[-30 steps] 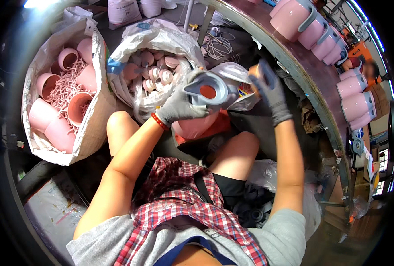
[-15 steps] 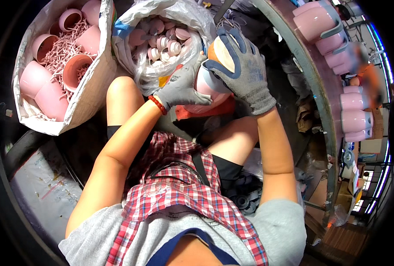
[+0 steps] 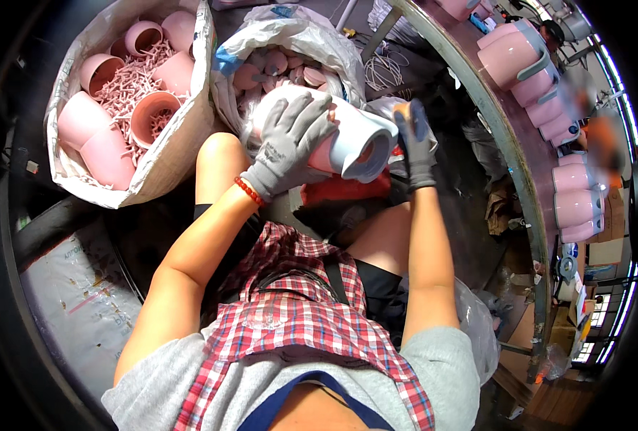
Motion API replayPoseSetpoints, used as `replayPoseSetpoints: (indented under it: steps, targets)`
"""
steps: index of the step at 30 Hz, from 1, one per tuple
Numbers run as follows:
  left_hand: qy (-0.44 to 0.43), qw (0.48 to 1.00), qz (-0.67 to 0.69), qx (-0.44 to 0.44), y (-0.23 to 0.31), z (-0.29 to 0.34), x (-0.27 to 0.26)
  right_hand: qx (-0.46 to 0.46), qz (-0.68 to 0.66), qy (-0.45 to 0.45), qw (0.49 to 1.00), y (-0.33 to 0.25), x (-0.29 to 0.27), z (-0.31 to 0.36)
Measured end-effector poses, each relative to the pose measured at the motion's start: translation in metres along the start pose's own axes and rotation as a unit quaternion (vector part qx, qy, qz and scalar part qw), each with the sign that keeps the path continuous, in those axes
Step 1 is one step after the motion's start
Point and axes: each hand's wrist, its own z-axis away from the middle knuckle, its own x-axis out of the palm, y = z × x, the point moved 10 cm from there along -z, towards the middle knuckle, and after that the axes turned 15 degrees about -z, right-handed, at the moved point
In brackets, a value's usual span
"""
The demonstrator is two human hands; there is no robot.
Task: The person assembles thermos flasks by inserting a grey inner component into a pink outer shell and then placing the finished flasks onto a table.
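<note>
Clasping pink jug point(image 3: 342, 126), L hand point(image 3: 287, 147) part-curled

Rightward of the right hand's fingers point(image 3: 418, 118), there is room over dark floor point(image 3: 452, 136) up to the bench point(image 3: 459, 36). Leftward, the pitcher point(image 3: 351, 133) blocks the way to the left hand's fingers point(image 3: 308, 118), beyond which stands an open white bag point(image 3: 290, 30).

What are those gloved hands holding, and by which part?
The left hand holds the pink jug by its body; the right hand holds something orange, its exact hold too blurred.
</note>
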Motion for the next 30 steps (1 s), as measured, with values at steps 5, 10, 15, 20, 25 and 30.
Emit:
replayPoseSetpoints:
  steps: [5, 10, 15, 20, 25, 30]
  targets:
    - [0.078, 0.996, -0.039, 0.015, -0.006, 0.004, -0.030, 0.048, 0.181, -0.037, 0.982, 0.116, 0.036, 0.055]
    - [0.059, 0.990, 0.128, -0.011, -0.015, -0.010, -0.036, -0.017, 0.351, -0.110, 0.930, 0.061, 0.048, 0.049]
    - [-0.069, 0.786, 0.559, -0.255, -0.058, 0.022, 0.025, 0.241, -0.307, -0.305, 0.869, -0.073, 0.057, 0.052]
    - [-0.090, 0.770, 0.602, -0.189, -0.039, 0.004, 0.052, 0.316, -0.220, -0.334, 0.860, -0.112, 0.037, 0.082]
    - [-0.057, 0.630, 0.722, -0.281, -0.052, 0.009, 0.102, 0.155, -0.231, -0.129, 0.952, -0.158, -0.016, 0.027]
    - [-0.139, 0.528, 0.737, -0.398, -0.052, 0.062, 0.159, 0.016, -0.190, 0.080, 0.978, -0.195, -0.103, -0.064]
